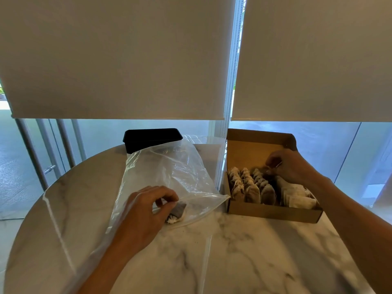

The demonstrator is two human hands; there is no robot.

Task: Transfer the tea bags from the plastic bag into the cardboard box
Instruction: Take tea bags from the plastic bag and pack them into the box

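Left hand (146,211) inside clear plastic bag (169,172) pinches 1 grey tea bag (177,212); right hand (290,166) pinches another's string above the cardboard box (273,212) of upright tea bags.

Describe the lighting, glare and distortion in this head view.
Head view: backlit by the window under the blinds, leaving both forearms dark; glare streaks the plastic bag and marble table; wide-angle bending bows the blinds' bottom edges; the tea bags look soft.

On the table (244,251), the left hand (144,217) pinches a tea bag (177,212) inside the plastic bag (169,172); the right hand (290,166) holds one over the cardboard box (273,213).
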